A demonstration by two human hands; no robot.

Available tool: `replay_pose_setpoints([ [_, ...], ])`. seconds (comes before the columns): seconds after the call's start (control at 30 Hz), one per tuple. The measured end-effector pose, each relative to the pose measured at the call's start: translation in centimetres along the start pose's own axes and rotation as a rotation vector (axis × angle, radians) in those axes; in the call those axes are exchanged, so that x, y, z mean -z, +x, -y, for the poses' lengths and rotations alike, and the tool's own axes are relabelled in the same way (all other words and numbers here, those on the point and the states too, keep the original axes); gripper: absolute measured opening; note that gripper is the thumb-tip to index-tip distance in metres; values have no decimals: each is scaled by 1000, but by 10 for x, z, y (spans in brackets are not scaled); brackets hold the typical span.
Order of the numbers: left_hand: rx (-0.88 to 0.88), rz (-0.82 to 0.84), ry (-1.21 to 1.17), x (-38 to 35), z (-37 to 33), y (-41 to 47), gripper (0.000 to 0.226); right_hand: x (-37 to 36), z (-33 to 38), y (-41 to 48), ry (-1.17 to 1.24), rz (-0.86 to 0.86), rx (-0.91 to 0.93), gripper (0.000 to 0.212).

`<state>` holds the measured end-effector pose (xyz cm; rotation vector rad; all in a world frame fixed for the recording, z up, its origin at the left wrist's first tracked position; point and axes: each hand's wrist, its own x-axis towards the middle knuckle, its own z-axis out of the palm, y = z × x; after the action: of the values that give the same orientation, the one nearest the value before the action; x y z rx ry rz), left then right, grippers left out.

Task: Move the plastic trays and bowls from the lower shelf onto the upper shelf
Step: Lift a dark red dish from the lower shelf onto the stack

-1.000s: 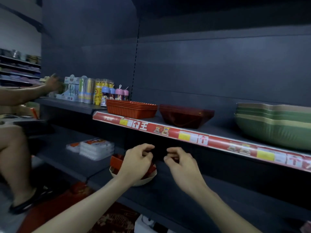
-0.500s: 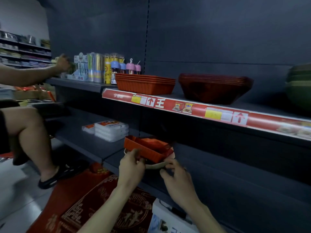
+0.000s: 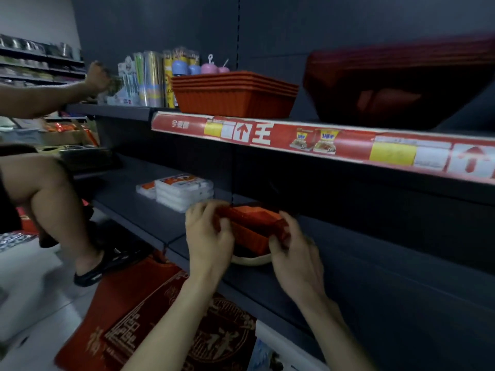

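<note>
Head view, left grip (image 3: 207, 236) and right grip (image 3: 294, 253) pinching opposite ends of orange tray (image 3: 254, 220), over beige bowl (image 3: 251, 260), lower shelf (image 3: 348, 279) front edge.

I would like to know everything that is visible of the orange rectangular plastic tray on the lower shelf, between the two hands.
The orange rectangular plastic tray is shallow and open-topped, with sloping walls and a flared rim; it looks smooth, rigid and empty. It lies over a cream round bowl on the dark lower shelf; whether they touch is unclear. The left hand grips its left end, the right hand its right end. Blur hides whether several trays are nested.
</note>
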<state>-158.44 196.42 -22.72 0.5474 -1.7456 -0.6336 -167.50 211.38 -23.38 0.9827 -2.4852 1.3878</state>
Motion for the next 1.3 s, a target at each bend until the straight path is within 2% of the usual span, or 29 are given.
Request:
replay_pose_setpoints([
  [0.13,33,112,147,-8,16,-3,40,-5,-5,12,-154,27,33,56],
  [0.27,-13,185,192,-12,22,-13,37,-10,-11,26,-223,7,45,34],
  [0.37,-16,208,191,-10,27,-16,39,-17,-13,31,-106,-59,32,19],
  [0.53,-33,232,195,-2,31,-19,44,-23,-9,31,71,-147,30,19],
  [0.8,67,243,115,7,34,-16,48,-13,-7,20,193,-177,45,17],
  [1.07,106,229,-125,21,13,-22,38,20,0,1,363,-175,78,18],
  [1.3,54,200,-277,51,-12,-40,26,40,8,-29,472,-173,86,22],
])
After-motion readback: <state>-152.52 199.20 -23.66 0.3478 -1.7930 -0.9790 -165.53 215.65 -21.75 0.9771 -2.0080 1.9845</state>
